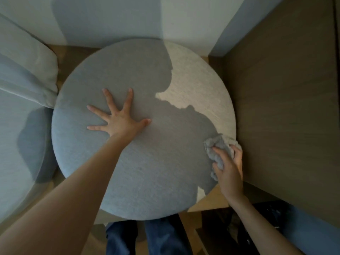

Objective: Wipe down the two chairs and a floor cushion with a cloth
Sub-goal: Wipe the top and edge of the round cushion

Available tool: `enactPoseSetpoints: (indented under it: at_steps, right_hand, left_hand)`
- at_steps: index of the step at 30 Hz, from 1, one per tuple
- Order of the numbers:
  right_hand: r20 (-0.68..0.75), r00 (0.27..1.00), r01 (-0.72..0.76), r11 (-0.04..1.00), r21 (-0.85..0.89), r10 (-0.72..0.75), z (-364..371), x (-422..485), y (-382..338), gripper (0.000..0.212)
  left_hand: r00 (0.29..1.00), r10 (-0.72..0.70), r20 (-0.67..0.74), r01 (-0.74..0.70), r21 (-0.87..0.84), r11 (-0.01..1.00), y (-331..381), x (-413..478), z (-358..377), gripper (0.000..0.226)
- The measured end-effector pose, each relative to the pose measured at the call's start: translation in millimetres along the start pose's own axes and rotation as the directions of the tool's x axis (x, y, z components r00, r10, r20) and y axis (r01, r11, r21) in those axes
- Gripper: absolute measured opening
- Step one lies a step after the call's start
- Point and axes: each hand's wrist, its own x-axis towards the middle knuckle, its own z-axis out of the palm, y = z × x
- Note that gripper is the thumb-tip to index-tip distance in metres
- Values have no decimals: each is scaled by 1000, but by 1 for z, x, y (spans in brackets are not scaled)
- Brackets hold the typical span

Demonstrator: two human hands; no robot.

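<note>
Round cushion [143, 162] fills centre frame. Left hand [119, 120] lies flat on its centre-left, fingers straight and spread, evidently bracing the cushion against sliding. Right hand [230, 168], at centre right, has its fingers curled around a crumpled cloth [219, 146] pressed to the cushion's right rim, so the wipe is at the edge. Pale upholstered seat [22, 89] stands at left, apart from both hands.

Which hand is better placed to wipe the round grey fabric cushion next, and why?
Right, probably. The right hand grips the crumpled grey cloth at the right edge of the round grey fabric cushion; the left hand lies flat on it, fingers spread, holding nothing.
</note>
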Motion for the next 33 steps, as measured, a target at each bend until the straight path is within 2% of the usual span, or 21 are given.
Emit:
enactPoseSetpoints:
  at_steps: [4, 6, 8, 10, 12, 14, 16, 19, 23, 26, 29, 31, 33]
  right_hand:
    - [-76, 991, -104, 994, 47, 107, -9, 6, -15, 34]
    - [-130, 991, -9, 994, 113, 24, -16, 38, -46, 41]
    - [-128, 984, 146, 977, 153, -127, -19, 83, -82, 50]
    - [-92, 965, 250, 967, 45, -246, -12, 143, -120, 51]
    - [4, 944, 328, 939, -103, -330, 2, 202, -154, 51]
    - [143, 920, 386, 906, -171, -365, 24, 238, -172, 51]
    - [193, 916, 387, 904, -181, -353, 40, 247, -173, 50]
    - [101, 914, 400, 913, -79, -392, 42, 230, -155, 44]
    - [113, 927, 355, 934, 33, -357, 31, 168, -98, 33]
    - [84, 940, 329, 944, 26, -330, 18, 90, -43, 38]
    - [122, 956, 269, 963, 2, -267, 5, 26, -5, 43]
    - [123, 968, 223, 975, -13, -220, -1, 14, -1, 43]
    - [56, 979, 196, 981, 9, -196, -7, 18, -15, 39]
  left_hand:
    - [1000, 16, -2, -16, -16, 1000, -1, -2, -2, 101]
    - [1000, 24, -11, -24, -24, 999, -2, -1, -1, 101]
    - [999, 30, -23, -30, -23, 999, -4, 0, 3, 102]
    - [999, 22, -31, -23, -23, 999, -4, 2, 6, 102]
    - [999, 10, -39, -11, -18, 1000, -4, 5, 7, 103]
    - [999, -4, -34, 4, -12, 1000, -3, 6, 7, 104]
    - [999, 1, -36, -1, -4, 1000, -5, 8, 8, 104]
    - [1000, 1, -29, -1, -6, 1000, -6, 10, 7, 104]
    - [1000, 1, -15, 0, 4, 1000, -2, 5, 4, 104]
    - [1000, 6, -4, -6, -2, 1000, -2, 3, 0, 103]
    - [1000, 18, 11, -17, -17, 1000, -2, 3, 0, 104]
    - [1000, 18, 15, -18, -20, 1000, -3, 2, 0, 104]
    - [1000, 18, 1, -18, -21, 1000, -4, 2, 0, 104]
